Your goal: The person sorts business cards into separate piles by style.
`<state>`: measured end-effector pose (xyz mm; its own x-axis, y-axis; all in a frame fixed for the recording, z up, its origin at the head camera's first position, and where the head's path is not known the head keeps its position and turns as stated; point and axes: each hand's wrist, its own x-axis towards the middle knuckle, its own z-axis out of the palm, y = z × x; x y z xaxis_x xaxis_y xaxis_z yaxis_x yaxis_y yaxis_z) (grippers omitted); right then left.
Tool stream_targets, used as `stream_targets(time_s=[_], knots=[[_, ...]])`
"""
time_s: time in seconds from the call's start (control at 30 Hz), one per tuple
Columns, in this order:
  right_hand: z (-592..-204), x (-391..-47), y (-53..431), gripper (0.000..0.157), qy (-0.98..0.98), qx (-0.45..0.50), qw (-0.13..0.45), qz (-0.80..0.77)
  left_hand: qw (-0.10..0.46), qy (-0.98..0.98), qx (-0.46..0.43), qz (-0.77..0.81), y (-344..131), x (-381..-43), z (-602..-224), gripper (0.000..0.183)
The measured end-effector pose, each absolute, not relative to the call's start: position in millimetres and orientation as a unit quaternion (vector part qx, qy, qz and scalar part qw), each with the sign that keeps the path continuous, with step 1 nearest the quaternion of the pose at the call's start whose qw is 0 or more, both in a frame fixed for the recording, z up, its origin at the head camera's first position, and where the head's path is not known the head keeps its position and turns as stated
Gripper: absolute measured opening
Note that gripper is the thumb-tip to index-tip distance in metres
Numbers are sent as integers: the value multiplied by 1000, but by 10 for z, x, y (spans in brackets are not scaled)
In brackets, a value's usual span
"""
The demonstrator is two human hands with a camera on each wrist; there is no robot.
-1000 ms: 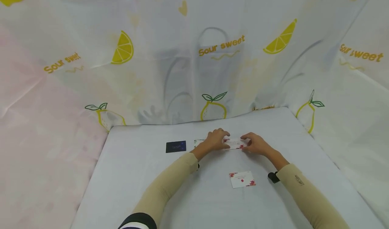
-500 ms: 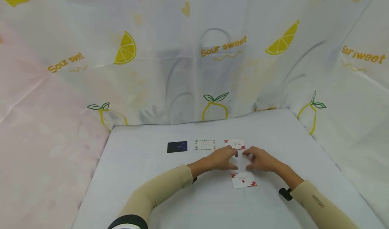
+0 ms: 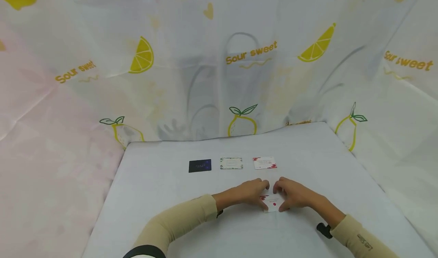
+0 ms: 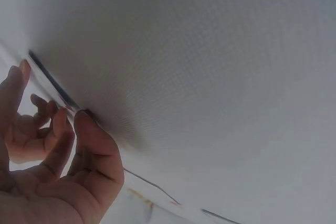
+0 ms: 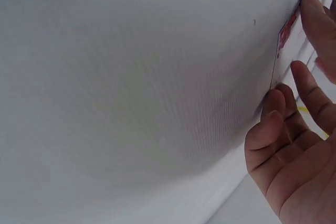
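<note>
A white card with red floral corners [image 3: 272, 203] lies on the white table in front of the person, in the head view. My left hand [image 3: 254, 193] holds its left side, index finger by the far corner and thumb at the near one. On the opposite side my right hand [image 3: 295, 193] grips it in the same way, thumb at the near edge. In the left wrist view the card [image 4: 51, 83] shows nearly edge-on between the fingertips. Its red corner [image 5: 286, 34] shows in the right wrist view, beside the fingers.
Farther back, three cards form a row: a dark blue one [image 3: 200, 166], a white one with a green leafy border [image 3: 231, 163], and a white one with red flowers [image 3: 265, 163]. A lemon-print sheet [image 3: 205, 86] hangs behind the table [image 3: 164, 189].
Both hands have left the red-flowered card at the right end of the back row. They have come toward the body and taken the nearer card by its two sides.
</note>
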<state>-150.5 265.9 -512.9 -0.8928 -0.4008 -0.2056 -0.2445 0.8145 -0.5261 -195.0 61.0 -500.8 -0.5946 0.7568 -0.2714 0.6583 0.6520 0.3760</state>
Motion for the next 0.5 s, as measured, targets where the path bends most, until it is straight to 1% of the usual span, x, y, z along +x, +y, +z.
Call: stream_targets(time_s=[0.1,0.23,0.4,0.5], knots=[[-5131,-1494,2646,46,941,-179,154,-241,210,883,402,122,614,-1934,-5034,65],[-5133,-1482,2638,46,944,-178,152,-233,210,882,402,125,620,-1911,-5054,65],[-5154,-1469,2628,45,949,-169,141,-225,214,876,417,119,619,-1877,-5057,60],[-5161,-1456,2612,47,948,-147,152,-239,207,874,425,110,608,-1856,-5058,56]])
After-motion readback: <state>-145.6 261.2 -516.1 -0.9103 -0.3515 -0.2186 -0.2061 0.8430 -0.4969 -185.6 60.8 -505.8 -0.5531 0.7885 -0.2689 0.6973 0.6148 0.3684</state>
